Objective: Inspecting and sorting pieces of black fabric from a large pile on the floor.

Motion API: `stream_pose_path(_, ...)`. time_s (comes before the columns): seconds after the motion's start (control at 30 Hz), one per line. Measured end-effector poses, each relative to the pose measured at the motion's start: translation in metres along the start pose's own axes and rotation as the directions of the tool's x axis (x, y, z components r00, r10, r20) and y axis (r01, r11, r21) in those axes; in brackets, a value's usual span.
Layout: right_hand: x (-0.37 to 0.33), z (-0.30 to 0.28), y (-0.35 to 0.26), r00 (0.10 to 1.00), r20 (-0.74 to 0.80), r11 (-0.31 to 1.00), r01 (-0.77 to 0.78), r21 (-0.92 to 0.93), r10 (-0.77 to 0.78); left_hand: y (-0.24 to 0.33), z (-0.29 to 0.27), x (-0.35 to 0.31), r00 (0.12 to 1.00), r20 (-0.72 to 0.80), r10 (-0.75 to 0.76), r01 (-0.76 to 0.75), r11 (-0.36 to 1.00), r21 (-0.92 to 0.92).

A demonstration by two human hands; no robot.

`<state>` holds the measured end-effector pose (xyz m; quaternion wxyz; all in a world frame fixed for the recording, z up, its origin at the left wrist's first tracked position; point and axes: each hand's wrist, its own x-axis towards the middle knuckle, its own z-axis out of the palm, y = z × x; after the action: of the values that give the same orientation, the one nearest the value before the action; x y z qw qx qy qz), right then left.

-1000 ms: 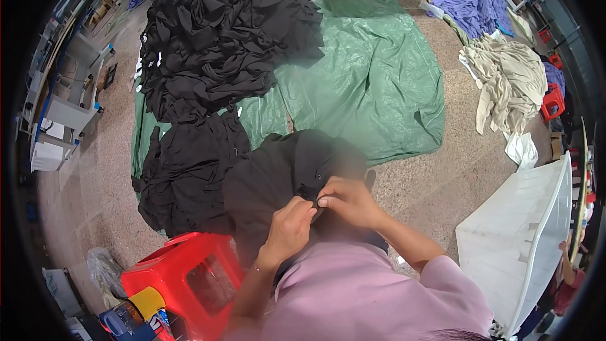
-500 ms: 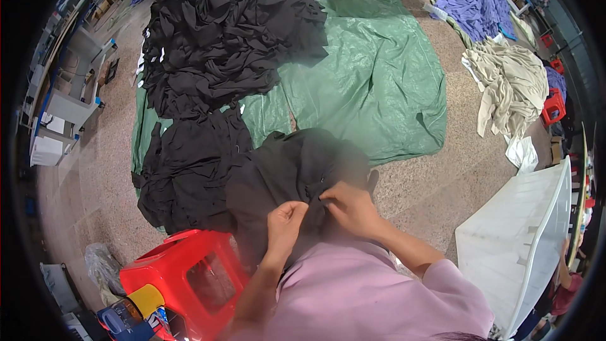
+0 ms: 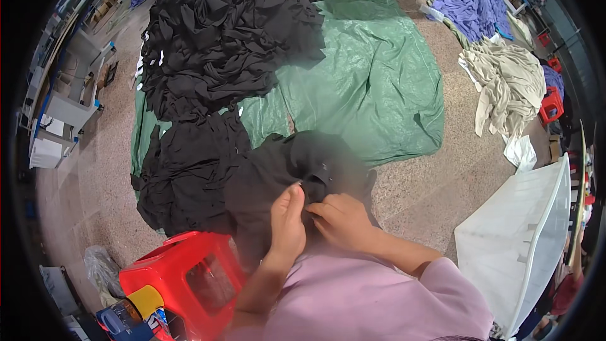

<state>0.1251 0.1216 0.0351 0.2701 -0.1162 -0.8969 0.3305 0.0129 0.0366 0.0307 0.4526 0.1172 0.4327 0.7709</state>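
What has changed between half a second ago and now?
The left hand has reached slightly forward over the black garment; the right hand has drawn slightly back toward the body. Whether either let go is unclear. Red stool, green sheet and black pile stayed put.

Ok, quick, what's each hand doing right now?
Left hand: against the black garment; whether it grips cannot be told.
Right hand: closed, pinching the black garment.

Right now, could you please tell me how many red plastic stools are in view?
2 are clear: the near stool at lower left, and the far stool at right, beside the beige cloth. Smaller red shapes beyond may be others, partly hidden.
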Motion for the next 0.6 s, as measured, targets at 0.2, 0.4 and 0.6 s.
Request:
stream_pose_path(0.2,-0.009,0.008,0.003,0.999,0.048,1.000,-0.002,-0.006,0.002,-0.002,-0.006,-0.007,0.979,-0.038,-0.201,0.191,0.967,-0.171)
stream_pose_path(0.4,-0.013,0.008,0.006,0.997,0.054,0.999,0.052,-0.002,-0.052,0.002,-0.009,-0.010,0.956,-0.019,-0.293,0.293,0.956,-0.021)
stream_pose_path(0.6,-0.011,0.003,0.006,0.992,0.115,0.999,0.051,-0.013,-0.050,0.001,-0.017,-0.015,0.959,-0.032,-0.281,0.282,0.959,0.021)
